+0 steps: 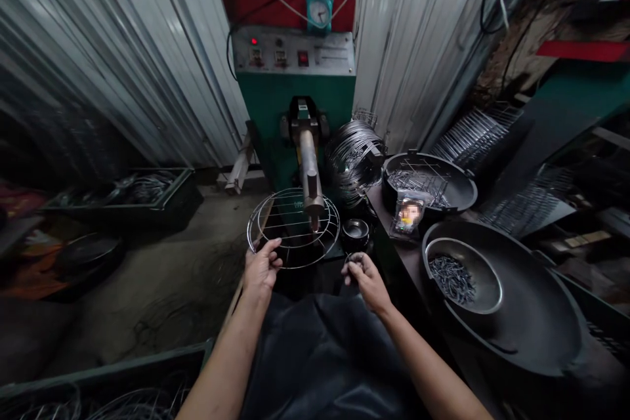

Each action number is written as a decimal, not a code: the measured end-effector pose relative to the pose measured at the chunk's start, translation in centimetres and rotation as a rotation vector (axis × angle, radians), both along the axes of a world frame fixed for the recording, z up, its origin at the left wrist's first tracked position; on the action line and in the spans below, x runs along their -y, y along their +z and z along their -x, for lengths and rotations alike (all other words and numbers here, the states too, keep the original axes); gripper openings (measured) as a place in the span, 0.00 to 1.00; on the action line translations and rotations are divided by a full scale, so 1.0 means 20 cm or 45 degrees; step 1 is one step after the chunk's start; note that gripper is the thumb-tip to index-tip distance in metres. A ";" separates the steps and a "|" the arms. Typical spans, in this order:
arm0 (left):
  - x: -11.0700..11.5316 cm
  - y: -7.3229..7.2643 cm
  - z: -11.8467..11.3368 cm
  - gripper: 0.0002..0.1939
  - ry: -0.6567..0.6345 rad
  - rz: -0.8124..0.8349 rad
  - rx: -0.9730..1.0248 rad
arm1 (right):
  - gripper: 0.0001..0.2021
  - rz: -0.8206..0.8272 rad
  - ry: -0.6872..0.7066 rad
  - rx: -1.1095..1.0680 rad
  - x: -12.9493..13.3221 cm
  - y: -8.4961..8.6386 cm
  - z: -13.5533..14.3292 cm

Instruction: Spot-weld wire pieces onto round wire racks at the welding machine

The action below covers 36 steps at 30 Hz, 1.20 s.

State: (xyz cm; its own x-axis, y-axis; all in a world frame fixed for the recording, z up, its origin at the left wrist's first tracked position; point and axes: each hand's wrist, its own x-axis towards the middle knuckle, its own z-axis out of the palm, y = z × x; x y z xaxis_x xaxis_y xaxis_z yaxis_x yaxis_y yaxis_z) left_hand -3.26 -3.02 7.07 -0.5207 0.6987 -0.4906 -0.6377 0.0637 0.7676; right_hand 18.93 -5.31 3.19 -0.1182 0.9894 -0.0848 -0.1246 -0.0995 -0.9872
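A round wire rack [295, 267] with an outer ring, an inner ring and parallel bars is held level under the metal arm of a green spot welder [266, 95]. My left hand [262, 266] grips the rack's near left rim between thumb and fingers. The welder's electrode arm [310, 170] reaches over the right part of the rack; whether its tip touches the wire, I cannot tell. Right of the rack, my right hand [363, 274] is closed in a pinch, apart from the rim. What lies between its fingertips is too small to make out.
Wire racks [354, 151] are stacked right of the welder. A dark pan [467, 187] holds thin metal pieces. Inside a large wok [546, 315] sits a metal bowl [499, 298] of short metal pieces. A small round tin [355, 230] stands near my right hand. Crates [184, 193] are at left.
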 end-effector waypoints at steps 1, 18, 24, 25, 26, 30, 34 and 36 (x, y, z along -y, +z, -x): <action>0.00 0.00 -0.01 0.33 0.007 -0.002 0.000 | 0.11 -0.058 -0.005 -0.045 -0.02 0.04 0.04; -0.02 -0.04 -0.09 0.34 0.065 -0.185 0.005 | 0.06 -0.231 0.113 0.252 -0.17 0.04 0.31; -0.04 -0.04 -0.09 0.36 0.083 -0.154 0.016 | 0.07 -0.218 0.120 0.242 -0.18 0.04 0.30; -0.04 -0.04 -0.09 0.36 0.087 -0.149 0.017 | 0.07 -0.219 0.122 0.241 -0.18 0.04 0.30; -0.04 -0.04 -0.09 0.36 0.087 -0.146 0.016 | 0.06 -0.221 0.123 0.243 -0.18 0.04 0.30; -0.07 -0.05 -0.09 0.34 0.078 -0.145 0.007 | 0.06 -0.229 0.127 0.253 -0.21 0.05 0.30; -0.10 -0.06 -0.08 0.34 0.086 -0.124 0.028 | 0.05 -0.240 0.129 0.268 -0.24 0.06 0.29; -0.12 -0.05 -0.09 0.34 0.092 -0.107 0.041 | 0.05 -0.247 0.119 0.280 -0.26 0.07 0.29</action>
